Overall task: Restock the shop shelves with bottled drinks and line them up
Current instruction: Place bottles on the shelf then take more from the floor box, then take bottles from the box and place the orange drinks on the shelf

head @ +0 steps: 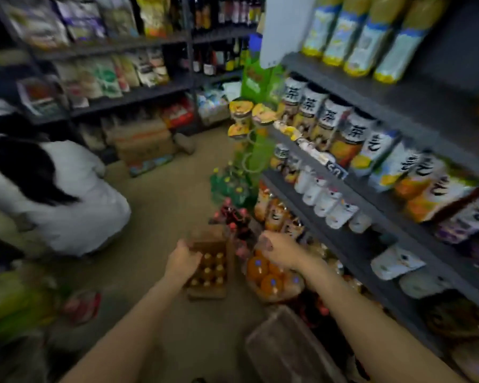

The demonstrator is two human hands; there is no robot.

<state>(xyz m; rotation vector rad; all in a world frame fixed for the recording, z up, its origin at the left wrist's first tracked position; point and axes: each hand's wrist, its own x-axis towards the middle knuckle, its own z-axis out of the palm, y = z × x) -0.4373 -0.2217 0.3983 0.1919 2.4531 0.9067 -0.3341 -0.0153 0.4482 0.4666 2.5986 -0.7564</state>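
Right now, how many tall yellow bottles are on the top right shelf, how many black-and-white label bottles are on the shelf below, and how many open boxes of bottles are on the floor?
Tall yellow bottles, top shelf: 4
Black-and-white label bottles, shelf below: 4
Open cardboard box of bottles, on the floor: 1
Total: 9

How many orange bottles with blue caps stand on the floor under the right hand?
4 visible: one at the back left, one in front, one paler at right, one partly hidden beneath the right hand. More may be hidden.
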